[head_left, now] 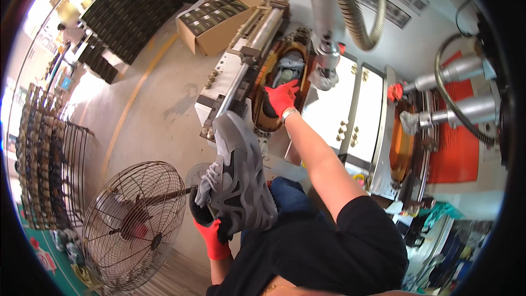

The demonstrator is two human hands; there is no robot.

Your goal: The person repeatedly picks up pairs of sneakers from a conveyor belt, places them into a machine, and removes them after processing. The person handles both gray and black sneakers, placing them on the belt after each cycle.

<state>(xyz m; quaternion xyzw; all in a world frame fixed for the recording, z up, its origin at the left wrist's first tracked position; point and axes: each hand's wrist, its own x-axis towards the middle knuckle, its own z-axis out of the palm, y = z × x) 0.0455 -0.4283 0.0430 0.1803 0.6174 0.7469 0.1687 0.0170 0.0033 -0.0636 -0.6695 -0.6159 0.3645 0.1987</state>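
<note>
"Gray sneaker (241, 167), toe pointing away from the wearer's body, held beside a shoe-press machine (219, 85) on a workshop floor. Why that way round?"

"Left hand (213, 237), in a red glove, has its grip closed at the heel, near the collar. Held there, the laces and upper face outward, uncovered, and the sole turns to the right, likely so nothing rubs the upper."

"And the right hand (282, 97)?"

"Red-gloved too, reaching into the machine's long amber-rimmed cradle (267, 71). Its grip is spread, thumb and a finger well apart. Whether the fingertips press on anything, one cannot tell from this angle."

"What lies in the cradle?"

"Another gray shoe (290, 63), lengthwise, partly hidden near the hand. The cradle's narrow oval outline probably keeps a shoe lined up."

"So why hold the sneaker off to the left?"

"Presumably to leave the right arm a clear path. Over the lap, it hangs apart from the cradle and from the metal cylinder (327, 55) standing above, its tip wrapped in pale material."
</note>
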